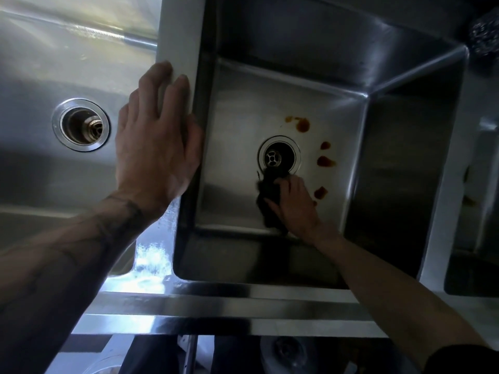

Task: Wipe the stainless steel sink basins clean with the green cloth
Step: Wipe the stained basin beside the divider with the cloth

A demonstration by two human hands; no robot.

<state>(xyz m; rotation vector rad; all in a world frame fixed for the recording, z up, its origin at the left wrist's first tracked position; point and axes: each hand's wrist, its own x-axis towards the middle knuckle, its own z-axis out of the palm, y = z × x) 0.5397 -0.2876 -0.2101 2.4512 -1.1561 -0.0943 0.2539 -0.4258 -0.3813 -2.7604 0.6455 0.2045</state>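
The middle steel basin [243, 103] has a round drain [278, 156] in its floor. Several reddish-brown stains [325, 161] lie to the right of and above the drain. My right hand [294, 203] is down in this basin, just below the drain, and grips a dark bunched cloth [270, 198] against the floor. My left hand [159, 136] rests flat, fingers spread, on the divider [183, 36] between the left and middle basins.
The left basin [32, 171] has its own drain [81, 125] and a wet front corner. A third basin [475, 265] shows at the right edge. A dark scourer-like object [486, 36] sits at the top right. The steel front rim [216, 303] runs across below.
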